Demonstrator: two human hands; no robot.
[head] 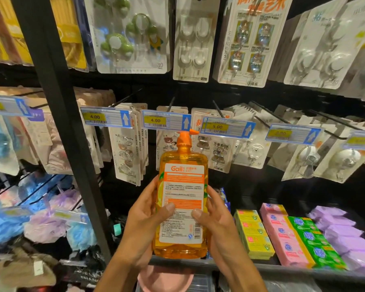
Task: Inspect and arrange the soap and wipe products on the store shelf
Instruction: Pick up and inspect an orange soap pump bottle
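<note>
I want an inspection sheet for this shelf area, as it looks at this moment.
Surface: shelf, front lip visible, boxes in rows on it.
Job's things: orange soap bottle held upright, back label facing camera; yellow boxes, pink boxes, green boxes, purple packs to its right.
Clutter: nothing seen.
Grippers: left hand and right hand grip the bottle's sides, thumbs on label.
Cables: nothing seen.
Surroundings: hook packs on pegs, price tags, bath puffs at left, black post.
</note>
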